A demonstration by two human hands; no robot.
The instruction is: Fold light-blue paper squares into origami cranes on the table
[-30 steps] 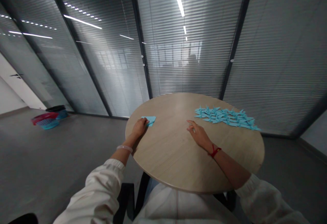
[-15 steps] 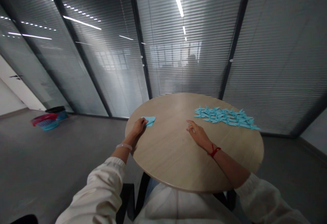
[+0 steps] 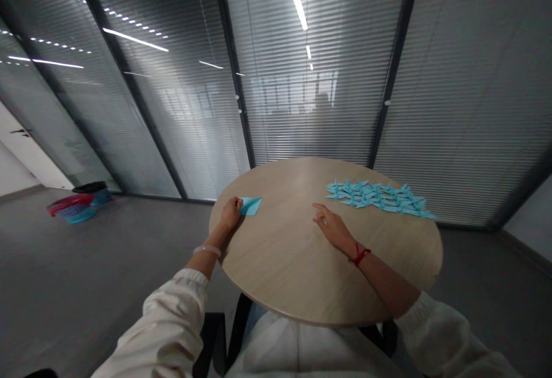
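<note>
one round counter (image 3: 297, 263) bears everything blue-papered. on the floor, two bins, a red-lined bin (image 3: 77, 214) and a black-lined bin (image 3: 102, 197), contents hidden. folded cranes (image 3: 375, 196), too crowded to count, cover its right. the right hand (image 3: 333, 227) is loosely spread; the left hand (image 3: 232, 213) touches one blue sheet (image 3: 252, 206) at the counter's left, grip unclear.

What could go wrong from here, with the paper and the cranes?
The left hand is at the left end of the paper; a clumsy move might crease it. The cranes reach close to the right edge of the table, so a bump could tip some off. A sweep of the right hand might scatter them.
</note>
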